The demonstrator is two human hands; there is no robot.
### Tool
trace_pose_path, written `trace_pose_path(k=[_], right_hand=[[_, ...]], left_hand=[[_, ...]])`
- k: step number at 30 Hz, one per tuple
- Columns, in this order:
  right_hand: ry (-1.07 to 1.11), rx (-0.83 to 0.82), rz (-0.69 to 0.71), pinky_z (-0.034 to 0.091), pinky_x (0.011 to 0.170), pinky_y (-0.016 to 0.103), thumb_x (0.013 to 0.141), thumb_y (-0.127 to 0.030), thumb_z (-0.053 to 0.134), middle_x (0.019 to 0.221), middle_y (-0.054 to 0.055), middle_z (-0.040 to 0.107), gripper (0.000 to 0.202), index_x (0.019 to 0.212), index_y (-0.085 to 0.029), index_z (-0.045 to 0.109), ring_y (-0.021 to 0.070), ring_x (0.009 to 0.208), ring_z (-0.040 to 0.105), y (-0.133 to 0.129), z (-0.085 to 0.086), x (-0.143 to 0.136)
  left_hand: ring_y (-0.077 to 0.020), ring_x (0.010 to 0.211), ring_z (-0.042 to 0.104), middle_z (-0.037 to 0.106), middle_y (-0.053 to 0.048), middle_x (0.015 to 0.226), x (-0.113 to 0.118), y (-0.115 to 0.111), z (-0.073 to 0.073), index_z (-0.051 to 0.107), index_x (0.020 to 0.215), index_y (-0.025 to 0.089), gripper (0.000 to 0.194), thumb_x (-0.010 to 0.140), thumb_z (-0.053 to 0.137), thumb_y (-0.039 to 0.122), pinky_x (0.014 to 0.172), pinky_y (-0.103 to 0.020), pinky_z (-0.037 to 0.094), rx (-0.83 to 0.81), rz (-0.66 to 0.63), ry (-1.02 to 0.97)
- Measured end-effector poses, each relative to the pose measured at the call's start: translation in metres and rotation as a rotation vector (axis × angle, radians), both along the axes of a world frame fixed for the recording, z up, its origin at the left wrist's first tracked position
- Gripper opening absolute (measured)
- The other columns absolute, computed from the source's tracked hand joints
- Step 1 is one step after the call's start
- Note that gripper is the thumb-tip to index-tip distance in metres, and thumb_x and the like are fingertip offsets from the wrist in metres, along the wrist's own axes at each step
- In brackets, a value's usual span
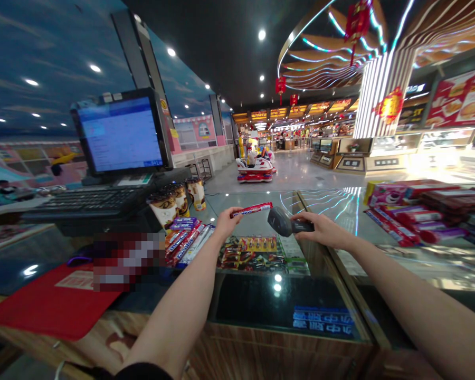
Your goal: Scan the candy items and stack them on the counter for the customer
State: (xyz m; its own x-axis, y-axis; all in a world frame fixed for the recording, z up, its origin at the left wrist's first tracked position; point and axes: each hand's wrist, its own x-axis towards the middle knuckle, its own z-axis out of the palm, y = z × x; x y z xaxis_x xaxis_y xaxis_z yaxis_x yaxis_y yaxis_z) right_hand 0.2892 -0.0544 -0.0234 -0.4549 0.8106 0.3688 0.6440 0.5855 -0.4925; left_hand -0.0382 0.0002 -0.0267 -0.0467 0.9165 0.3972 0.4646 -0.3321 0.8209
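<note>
My left hand (226, 224) is closed on one end of a red candy roll (255, 209), which it holds out above the glass counter. In my right hand (320, 230) is a dark barcode scanner (285, 221), gripped by its handle. The scanner's head is turned toward the far end of the roll, a small gap or light contact between them; I cannot tell which. Left of my left forearm lies a pile of candy rolls (184, 244), red, purple and white. Several brown-and-white cups (164, 207) stand behind that pile.
A monitor (121, 134) and a black keyboard (91, 202) stand at the left. On the right, candy packs (414, 214) are stacked on the glass. A red mat (59, 306) covers the front left. Small packages (253, 252) show beneath the glass, beside a wooden divider (332, 269).
</note>
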Motion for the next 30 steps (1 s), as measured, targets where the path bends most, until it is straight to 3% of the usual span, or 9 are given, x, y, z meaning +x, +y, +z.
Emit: trace_pose_path(k=[20, 22, 25, 27, 30], right_hand=[[-0.141, -0.019, 0.041, 0.048, 0.085, 0.035, 0.070, -0.045, 0.077, 0.106, 0.006, 0.073, 0.061, 0.126, -0.025, 0.063, 0.0254, 0.094, 0.068, -0.002, -0.001, -0.004], [-0.114, -0.018, 0.049, 0.048, 0.088, 0.037, 0.073, -0.049, 0.075, 0.109, 0.007, 0.072, 0.062, 0.129, -0.024, 0.062, 0.0263, 0.097, 0.067, -0.004, 0.001, -0.003], [0.007, -0.040, 0.047, 0.048, 0.094, 0.039, 0.088, -0.053, 0.057, 0.115, 0.006, 0.072, 0.051, 0.131, -0.026, 0.061, 0.0252, 0.103, 0.067, -0.006, 0.005, -0.003], [0.098, -0.031, 0.013, 0.047, 0.098, 0.040, 0.096, -0.050, 0.045, 0.118, 0.005, 0.071, 0.044, 0.129, -0.027, 0.062, 0.0245, 0.109, 0.065, -0.006, 0.008, -0.004], [0.178, 0.025, -0.073, 0.047, 0.098, 0.042, 0.097, -0.041, 0.044, 0.115, 0.005, 0.073, 0.038, 0.126, -0.025, 0.063, 0.0244, 0.107, 0.066, -0.003, 0.008, -0.007]], left_hand=[[-0.0109, 0.061, 0.054, 0.061, 0.001, 0.068, 0.000, 0.003, -0.001, 0.074, 0.101, 0.017, 0.031, 0.073, 0.065, 0.025, 0.063, -0.023, 0.046, 0.004, -0.013, -0.012], [-0.0111, 0.062, 0.054, 0.061, 0.001, 0.069, 0.000, 0.004, -0.001, 0.074, 0.102, 0.017, 0.032, 0.072, 0.066, 0.026, 0.063, -0.024, 0.048, 0.005, -0.017, -0.025], [-0.0113, 0.064, 0.055, 0.062, 0.000, 0.072, 0.001, 0.004, 0.000, 0.074, 0.102, 0.018, 0.033, 0.072, 0.067, 0.027, 0.064, -0.024, 0.049, 0.016, -0.028, -0.029], [-0.0114, 0.065, 0.056, 0.064, -0.001, 0.074, 0.004, 0.001, 0.003, 0.074, 0.102, 0.018, 0.032, 0.072, 0.067, 0.027, 0.064, -0.024, 0.050, 0.022, -0.036, -0.030], [-0.0116, 0.066, 0.057, 0.066, -0.002, 0.077, 0.008, -0.003, 0.008, 0.074, 0.102, 0.018, 0.032, 0.073, 0.066, 0.026, 0.065, -0.024, 0.050, 0.042, -0.049, -0.021]])
